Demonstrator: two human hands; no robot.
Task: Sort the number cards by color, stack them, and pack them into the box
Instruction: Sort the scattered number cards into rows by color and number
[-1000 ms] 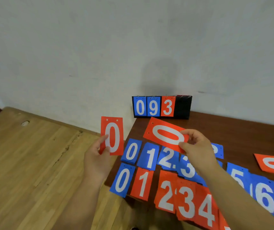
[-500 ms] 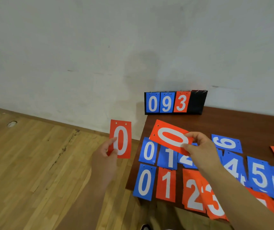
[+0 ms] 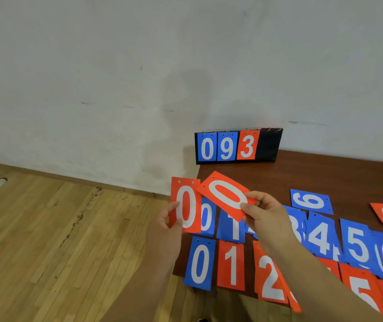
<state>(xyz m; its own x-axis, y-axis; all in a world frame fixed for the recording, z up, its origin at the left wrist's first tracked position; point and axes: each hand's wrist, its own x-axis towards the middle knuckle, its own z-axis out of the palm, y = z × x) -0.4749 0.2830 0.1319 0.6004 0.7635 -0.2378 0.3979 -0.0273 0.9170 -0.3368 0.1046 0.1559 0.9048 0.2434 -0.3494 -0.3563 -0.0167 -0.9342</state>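
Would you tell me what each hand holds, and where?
Left hand: upright red 0 card, by its left edge. Right hand: tilted red 0 card, by its lower-right end.

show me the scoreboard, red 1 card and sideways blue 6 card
scoreboard (image 3: 268, 145), head view, its black right panel
red 1 card (image 3: 233, 268), head view, the white digit
sideways blue 6 card (image 3: 311, 201), head view, the card's middle

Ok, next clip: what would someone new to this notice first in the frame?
Mid-frame, the left hand grips an upright red 0 card and the right hand pinches a tilted red 0 card, corners overlapping. Behind them a scoreboard reading 0 9 3 stands at the far edge of the table; blue and red number cards lie in rows below.
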